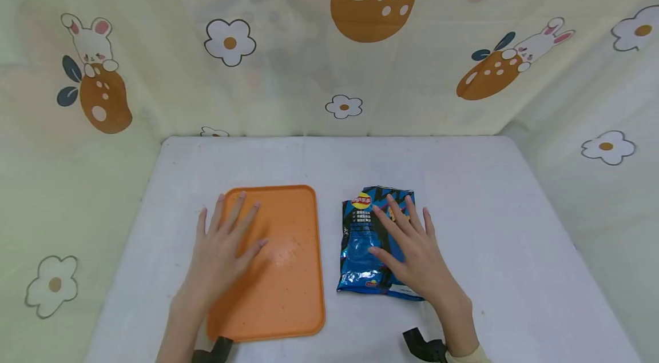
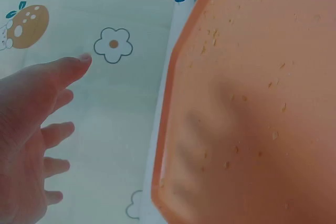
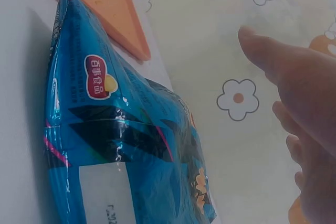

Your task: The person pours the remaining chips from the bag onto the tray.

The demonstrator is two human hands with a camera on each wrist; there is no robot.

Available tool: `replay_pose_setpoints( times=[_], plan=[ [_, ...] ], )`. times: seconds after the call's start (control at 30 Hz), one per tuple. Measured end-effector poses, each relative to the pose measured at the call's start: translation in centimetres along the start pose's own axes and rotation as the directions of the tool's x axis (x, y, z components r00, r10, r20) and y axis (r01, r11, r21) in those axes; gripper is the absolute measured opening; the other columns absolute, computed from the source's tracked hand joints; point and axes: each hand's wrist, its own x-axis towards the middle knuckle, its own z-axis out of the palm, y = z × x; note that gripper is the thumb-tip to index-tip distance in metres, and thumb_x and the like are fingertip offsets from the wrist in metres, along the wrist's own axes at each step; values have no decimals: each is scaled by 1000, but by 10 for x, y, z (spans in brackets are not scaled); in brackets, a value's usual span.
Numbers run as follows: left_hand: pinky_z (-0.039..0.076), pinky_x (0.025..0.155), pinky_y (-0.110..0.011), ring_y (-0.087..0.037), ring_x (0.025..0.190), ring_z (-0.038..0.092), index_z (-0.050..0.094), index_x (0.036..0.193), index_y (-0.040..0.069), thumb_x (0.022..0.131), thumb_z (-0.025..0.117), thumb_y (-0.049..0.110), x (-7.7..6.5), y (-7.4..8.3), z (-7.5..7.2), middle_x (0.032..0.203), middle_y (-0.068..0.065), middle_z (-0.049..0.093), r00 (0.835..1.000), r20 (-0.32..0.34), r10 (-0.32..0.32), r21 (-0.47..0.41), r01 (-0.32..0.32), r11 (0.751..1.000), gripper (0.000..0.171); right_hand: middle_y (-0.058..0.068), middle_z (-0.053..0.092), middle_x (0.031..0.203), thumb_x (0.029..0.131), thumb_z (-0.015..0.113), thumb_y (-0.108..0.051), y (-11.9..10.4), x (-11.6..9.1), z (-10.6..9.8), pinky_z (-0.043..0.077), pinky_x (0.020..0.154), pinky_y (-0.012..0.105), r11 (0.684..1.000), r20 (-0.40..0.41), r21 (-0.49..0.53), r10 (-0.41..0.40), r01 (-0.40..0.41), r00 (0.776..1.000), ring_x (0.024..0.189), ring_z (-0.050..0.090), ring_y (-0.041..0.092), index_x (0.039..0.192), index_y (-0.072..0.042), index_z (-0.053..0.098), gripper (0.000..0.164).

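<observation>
Across the lower head frame, a broad white tabletop (image 1: 494, 226). Left of centre, a flat orange plastic tray with rounded corners (image 1: 288, 271); just right of centre, a glossy blue foil snack packet (image 1: 358, 257). Over the tray's left side, a left hand (image 1: 218, 251), fingers spread wide, holding nothing; over the packet's right side, a right hand (image 1: 414, 246), equally spread and empty, apparently just clear of it. On the tray, small flecks (image 2: 214, 34).
</observation>
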Motion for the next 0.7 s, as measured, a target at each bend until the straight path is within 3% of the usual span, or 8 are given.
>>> replay_pose_setpoints(
  times=[0.3, 0.7],
  plan=[
    [11, 114, -65, -40, 149, 15, 36, 150, 26, 85, 68, 47, -5, -1, -2, 159, -9, 29, 998, 32, -50, -17, 51, 999, 75, 11, 27, 160, 89, 63, -51, 0, -2, 0, 1, 116, 64, 1000, -6, 7, -9, 9, 1000, 152, 5, 35, 151, -23, 35, 74],
    [26, 106, -67, -50, 137, 33, 46, 144, 15, 84, 74, 34, -14, -6, -1, 151, -18, 41, 994, -35, -102, -27, 101, 994, 69, 13, 26, 160, 84, 72, -39, -2, -2, -1, 0, 117, 63, 1000, -1, 17, -15, 15, 1000, 152, 5, 36, 151, -23, 35, 79]
  ],
)
